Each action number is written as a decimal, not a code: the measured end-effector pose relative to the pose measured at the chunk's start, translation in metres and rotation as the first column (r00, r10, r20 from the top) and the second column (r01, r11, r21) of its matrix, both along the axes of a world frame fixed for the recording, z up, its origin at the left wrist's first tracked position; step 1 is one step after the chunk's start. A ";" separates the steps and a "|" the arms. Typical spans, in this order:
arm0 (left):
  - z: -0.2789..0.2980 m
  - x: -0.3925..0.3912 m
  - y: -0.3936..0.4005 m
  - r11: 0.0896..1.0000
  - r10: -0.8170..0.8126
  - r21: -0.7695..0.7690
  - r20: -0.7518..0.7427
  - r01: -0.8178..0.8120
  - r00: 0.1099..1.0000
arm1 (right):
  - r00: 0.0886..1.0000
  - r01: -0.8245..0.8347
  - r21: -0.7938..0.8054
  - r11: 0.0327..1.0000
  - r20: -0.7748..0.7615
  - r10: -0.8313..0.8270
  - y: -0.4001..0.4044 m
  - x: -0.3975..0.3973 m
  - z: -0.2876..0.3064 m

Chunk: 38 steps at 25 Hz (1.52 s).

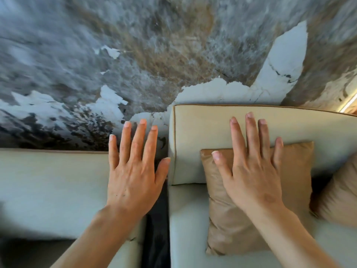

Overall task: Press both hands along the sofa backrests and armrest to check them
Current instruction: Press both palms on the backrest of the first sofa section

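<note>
Both hands are spread flat, gripping nothing: the left hand (133,176) over the lower cream leather backrest (54,180), the right hand (253,171) over the tan square cushion (241,225). The taller cream backrest (212,128) looks softly padded; press its top edge.

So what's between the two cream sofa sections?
Head view: a dark gap separates the left backrest from the right backrest; the left hand partly overlaps it.

Soft, even daylight is cast over the scene, with no glare. The marbled wall (135,55) beyond the fingertips is smeared by motion blur, most heavily toward the upper left. Both hands are rendered fairly sharp. Straight cushion edges are bowed by wide-angle distortion. A bright light strip (348,105) glows at the right edge.
</note>
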<state>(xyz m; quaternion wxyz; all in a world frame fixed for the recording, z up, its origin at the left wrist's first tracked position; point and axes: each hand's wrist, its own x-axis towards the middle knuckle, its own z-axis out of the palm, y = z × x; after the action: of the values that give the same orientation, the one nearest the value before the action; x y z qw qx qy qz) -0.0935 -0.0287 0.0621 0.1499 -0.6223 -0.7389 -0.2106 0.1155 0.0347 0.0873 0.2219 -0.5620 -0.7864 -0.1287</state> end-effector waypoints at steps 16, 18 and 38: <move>0.062 -0.078 -0.244 0.963 0.257 -0.054 -0.090 -0.263 0.962 | 0.970 -0.224 0.006 0.975 -0.092 0.224 -0.189 -0.087 0.057; 0.068 -0.100 -0.256 0.963 0.263 -0.045 -0.085 -0.267 0.961 | 0.970 -0.226 0.006 0.974 -0.096 0.225 -0.199 -0.108 0.056; -0.066 -0.354 -0.203 0.976 0.067 -0.202 -0.042 -0.074 0.997 | 0.997 -0.023 -0.083 0.996 0.071 0.029 -0.214 -0.335 -0.096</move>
<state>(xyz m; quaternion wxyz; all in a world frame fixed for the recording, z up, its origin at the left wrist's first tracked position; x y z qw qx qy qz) -0.4476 -0.2320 -0.0043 0.1056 -0.6112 -0.7755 -0.1175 -0.2200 -0.1794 -0.0085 0.1720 -0.5552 -0.8058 -0.1134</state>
